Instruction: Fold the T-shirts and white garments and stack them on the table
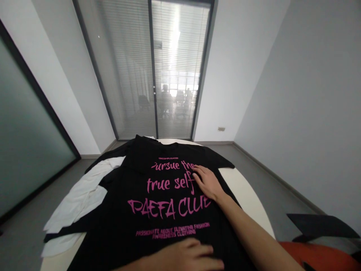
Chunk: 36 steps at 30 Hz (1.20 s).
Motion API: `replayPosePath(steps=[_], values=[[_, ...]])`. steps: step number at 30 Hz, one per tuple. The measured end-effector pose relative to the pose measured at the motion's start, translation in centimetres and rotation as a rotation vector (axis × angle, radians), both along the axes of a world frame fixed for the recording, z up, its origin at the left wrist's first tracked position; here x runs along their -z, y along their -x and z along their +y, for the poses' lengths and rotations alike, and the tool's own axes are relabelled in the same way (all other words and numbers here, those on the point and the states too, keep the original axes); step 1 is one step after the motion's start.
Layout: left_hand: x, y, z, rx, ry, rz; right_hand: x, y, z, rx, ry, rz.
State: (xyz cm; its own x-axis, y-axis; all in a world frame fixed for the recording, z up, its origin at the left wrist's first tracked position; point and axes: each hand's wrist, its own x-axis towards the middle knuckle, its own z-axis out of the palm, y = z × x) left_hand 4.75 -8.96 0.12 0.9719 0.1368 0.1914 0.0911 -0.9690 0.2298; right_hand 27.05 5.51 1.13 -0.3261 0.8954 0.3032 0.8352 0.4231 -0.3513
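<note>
A black T-shirt (169, 192) with pink lettering lies spread across the table, its neck at the far end. On the right side of its print, my right hand (207, 180) rests with fingers stretched out, touching the cloth and holding nothing. Nearer to me, my left hand (187, 256) is over the lower part of the shirt, fingers apart and slightly blurred. Whether it presses on the fabric I cannot tell. The shirt's lower hem is out of view.
White garments (81, 192) and other black clothing (113, 152) lie at the left of the pale table (251, 192). At the lower right is an orange and black chair (316, 252). Beyond the table stands a glass partition with blinds (175, 75).
</note>
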Motion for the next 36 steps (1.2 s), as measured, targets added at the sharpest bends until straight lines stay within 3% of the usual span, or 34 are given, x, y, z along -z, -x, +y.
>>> replayPosePath(steps=[1,3,5,6,9,11,16,21,25,28,31,36], values=[[-1.2,0.8,1.1,-0.093,-0.004,-0.003,0.1,-0.8,-0.2,0.019,-0.018,0.041],[-2.7,2.6,3.5,-0.412,0.011,-0.017,0.5,-2.2,-0.6,0.037,-0.028,0.121],[-2.7,4.3,5.7,-0.681,0.035,0.003,0.8,-3.0,-0.9,0.017,-0.003,0.142],[-2.3,5.0,6.5,-0.755,0.059,0.027,0.8,-3.1,-0.8,-0.004,0.02,0.114],[-0.6,6.1,7.7,-0.832,0.113,0.042,0.6,-2.2,-0.3,-0.043,0.089,-0.064],[0.0,6.1,7.8,-0.842,0.114,0.021,0.1,-0.8,0.4,0.01,0.124,-0.158],[-0.3,5.6,8.0,-0.857,0.128,0.028,-0.2,4.1,1.9,0.065,0.279,-0.238],[-0.2,5.6,8.0,-0.854,0.122,0.02,0.3,7.6,2.7,0.164,0.223,-0.253],[0.2,5.7,8.4,-0.889,0.108,-0.033,0.7,8.4,2.9,0.072,0.147,-0.208],[-0.4,6.8,9.8,-1.035,0.015,-0.138,0.9,8.2,2.7,0.033,0.137,-0.168],[-2.0,9.1,12.2,-1.291,-0.16,-0.21,0.8,8.0,2.4,-0.002,0.094,-0.136],[-4.7,14.0,16.4,-1.637,-0.231,-0.038,0.8,8.0,2.4,-0.06,0.112,-0.088]])
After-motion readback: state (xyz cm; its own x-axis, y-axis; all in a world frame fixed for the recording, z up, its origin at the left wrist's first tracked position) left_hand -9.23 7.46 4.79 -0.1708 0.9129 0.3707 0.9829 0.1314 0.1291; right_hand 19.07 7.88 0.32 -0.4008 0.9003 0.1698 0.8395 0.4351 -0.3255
